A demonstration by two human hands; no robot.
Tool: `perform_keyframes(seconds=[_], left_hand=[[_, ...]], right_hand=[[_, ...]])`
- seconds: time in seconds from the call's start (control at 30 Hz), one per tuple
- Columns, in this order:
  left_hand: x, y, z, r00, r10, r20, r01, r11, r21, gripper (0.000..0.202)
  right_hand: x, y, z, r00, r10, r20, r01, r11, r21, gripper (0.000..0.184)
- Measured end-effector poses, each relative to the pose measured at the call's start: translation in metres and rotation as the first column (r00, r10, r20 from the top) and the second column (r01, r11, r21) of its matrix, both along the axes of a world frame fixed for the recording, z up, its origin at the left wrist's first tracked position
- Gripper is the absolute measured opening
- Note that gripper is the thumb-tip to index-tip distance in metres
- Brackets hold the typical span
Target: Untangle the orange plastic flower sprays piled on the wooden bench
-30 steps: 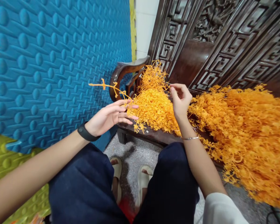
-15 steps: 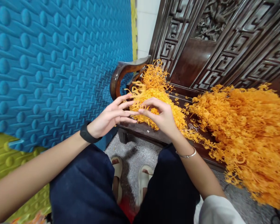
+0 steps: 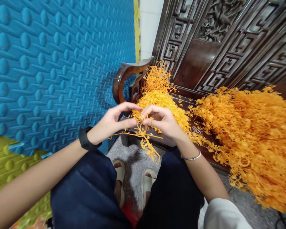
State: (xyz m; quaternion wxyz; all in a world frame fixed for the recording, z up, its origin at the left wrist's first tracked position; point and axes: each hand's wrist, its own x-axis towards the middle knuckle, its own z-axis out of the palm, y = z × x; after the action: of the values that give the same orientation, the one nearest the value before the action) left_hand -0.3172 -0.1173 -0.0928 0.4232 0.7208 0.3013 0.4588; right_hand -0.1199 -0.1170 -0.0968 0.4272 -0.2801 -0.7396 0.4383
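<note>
Room around the seat
A blue studded mat (image 3: 50, 63) stands at left, a green mat (image 3: 4, 165) below it, carved dark wooden panels (image 3: 228, 38) behind, speckled grey floor (image 3: 133, 162) underfoot

Setting: a room of a home, used for piecework by hand. Evidence: a dark carved wooden bench (image 3: 157, 135) of traditional pattern, with fretwork back panels (image 3: 219, 41) and a curved armrest (image 3: 126, 74) at its left end; heaps of orange plastic sprigs (image 3: 250, 133) spread along the seat to its right edge; blue embossed foam mat (image 3: 57, 63) stood against the wall, a yellow-green one (image 3: 11, 171) below it; white tiled wall (image 3: 149, 25); speckled stone floor (image 3: 133, 159); house slippers (image 3: 146, 184).
</note>
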Motion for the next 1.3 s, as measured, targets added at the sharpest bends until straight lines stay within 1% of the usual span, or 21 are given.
perform_keyframes(seconds=[0.07,0.17,0.23,0.33,0.4,0.47,0.53,0.63,0.67,0.7,0.73,0.77,0.8,0.83,0.87,0.93,1.03,1.1,1.17,1.23,1.3], left_hand=[[0.002,-0.002,-0.001,0.986,-0.043,-0.159,0.041,0.999,-0.015,0.039],[0.005,-0.001,-0.005,0.967,-0.023,-0.255,0.031,0.999,0.027,0.031],[0.006,0.001,-0.008,0.951,-0.061,-0.304,0.070,0.997,0.019,0.022],[0.008,0.001,-0.009,0.941,-0.111,-0.319,0.103,0.994,-0.043,0.019],[0.010,0.001,-0.008,0.951,-0.116,-0.288,0.092,0.991,-0.096,0.019],[0.012,0.001,-0.007,0.962,-0.073,-0.264,0.045,0.993,-0.110,0.020],[0.014,0.002,-0.006,0.962,-0.013,-0.272,-0.008,0.997,-0.076,0.023],[0.018,0.004,-0.006,0.953,0.035,-0.301,-0.046,0.999,-0.027,0.025],[0.018,0.003,-0.006,0.951,0.041,-0.307,-0.050,0.998,-0.023,0.025],[0.018,0.002,-0.006,0.948,0.042,-0.316,-0.052,0.998,-0.023,0.027],[0.017,0.001,-0.006,0.944,0.036,-0.329,-0.049,0.998,-0.031,0.029],[0.015,-0.001,-0.006,0.939,0.027,-0.342,-0.047,0.998,-0.049,0.030],[0.012,-0.003,-0.006,0.938,0.022,-0.345,-0.051,0.996,-0.074,0.031],[0.009,-0.005,-0.006,0.941,0.020,-0.338,-0.060,0.992,-0.107,0.030],[0.006,-0.006,-0.006,0.948,0.031,-0.317,-0.079,0.987,-0.140,0.029],[0.002,-0.006,-0.007,0.959,0.069,-0.273,-0.121,0.977,-0.176,0.027],[-0.001,-0.002,-0.009,0.956,0.108,-0.271,-0.152,0.978,-0.145,0.028],[0.000,0.000,-0.010,0.958,0.092,-0.271,-0.136,0.979,-0.150,0.029],[0.001,0.002,-0.011,0.965,0.047,-0.256,-0.098,0.977,-0.189,0.031],[0.003,0.002,-0.010,0.970,0.022,-0.242,-0.076,0.974,-0.214,0.033],[0.004,0.002,-0.010,0.971,0.030,-0.238,-0.083,0.973,-0.217,0.033]], right_hand=[[-0.004,0.000,-0.002,1.000,-0.022,0.014,0.022,1.000,-0.008,0.023],[-0.006,0.001,-0.003,0.998,-0.059,0.007,0.059,0.998,-0.007,0.025],[-0.005,0.003,-0.002,0.998,-0.060,0.005,0.060,0.998,0.002,0.025],[-0.002,0.006,-0.002,0.998,-0.062,0.009,0.062,0.998,0.010,0.026],[-0.002,0.008,-0.003,0.994,-0.111,-0.003,0.111,0.994,0.017,0.027],[-0.005,0.009,-0.006,0.977,-0.210,-0.038,0.211,0.977,0.016,0.028],[-0.011,0.008,-0.011,0.946,-0.316,-0.074,0.317,0.948,0.002,0.027],[-0.017,0.013,-0.017,0.910,-0.402,-0.097,0.403,0.915,-0.010,0.022],[-0.013,0.018,-0.018,0.888,-0.444,-0.117,0.448,0.894,0.008,0.020],[-0.005,0.026,-0.019,0.846,-0.510,-0.155,0.520,0.853,0.033,0.019],[0.008,0.036,-0.019,0.787,-0.583,-0.203,0.604,0.795,0.061,0.017],[0.026,0.048,-0.020,0.687,-0.673,-0.274,0.714,0.695,0.084,0.016],[0.046,0.061,-0.020,0.579,-0.744,-0.334,0.800,0.596,0.059,0.017],[0.067,0.074,-0.022,0.516,-0.779,-0.356,0.842,0.539,0.041,0.017],[0.088,0.086,-0.025,0.492,-0.797,-0.351,0.857,0.514,0.034,0.018],[0.121,0.106,-0.035,0.513,-0.809,-0.287,0.850,0.526,0.034,0.025],[0.142,0.125,-0.058,0.587,-0.794,-0.156,0.809,0.581,0.086,0.036],[0.143,0.133,-0.072,0.627,-0.773,-0.095,0.778,0.614,0.130,0.033],[0.141,0.138,-0.080,0.662,-0.748,-0.053,0.739,0.640,0.211,0.027],[0.139,0.139,-0.081,0.674,-0.738,-0.046,0.709,0.628,0.320,0.024],[0.133,0.136,-0.075,0.672,-0.737,-0.070,0.708,0.612,0.351,0.022]])
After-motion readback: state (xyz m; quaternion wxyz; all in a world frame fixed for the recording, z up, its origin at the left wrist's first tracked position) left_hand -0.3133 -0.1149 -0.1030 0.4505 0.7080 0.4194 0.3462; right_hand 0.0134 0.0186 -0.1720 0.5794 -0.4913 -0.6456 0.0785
